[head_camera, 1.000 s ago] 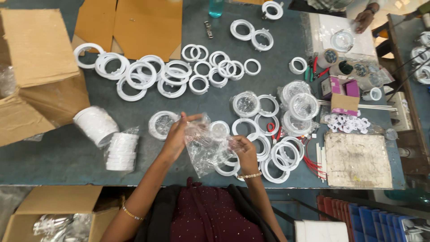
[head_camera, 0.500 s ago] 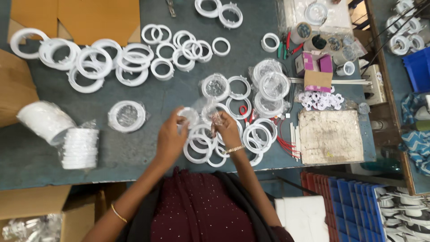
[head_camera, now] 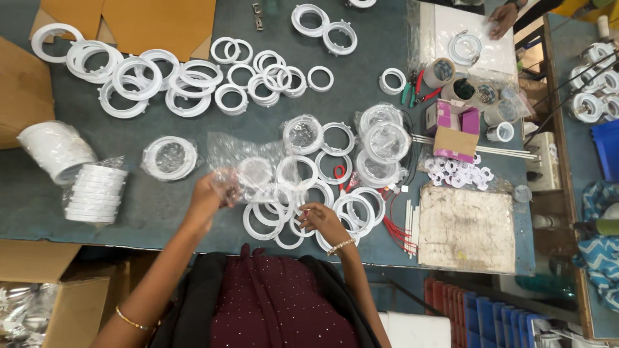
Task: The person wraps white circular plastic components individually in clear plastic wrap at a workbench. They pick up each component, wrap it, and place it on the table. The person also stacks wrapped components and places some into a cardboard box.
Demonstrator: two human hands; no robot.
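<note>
Our left hand [head_camera: 213, 193] has lifted the clear bag [head_camera: 248, 164] open near the tabletop's [head_camera: 193, 129] front edge, pinching its corner. Our right hand [head_camera: 320, 219] pinches a white ring [head_camera: 303, 222]; we judge bagging is underway, needing the ring slid in.

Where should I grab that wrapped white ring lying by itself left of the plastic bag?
Pinch the wrapped white ring across its raised rim, coming straight down from above: it lies flat on the table apart from the others, so its near edge is free.
</note>
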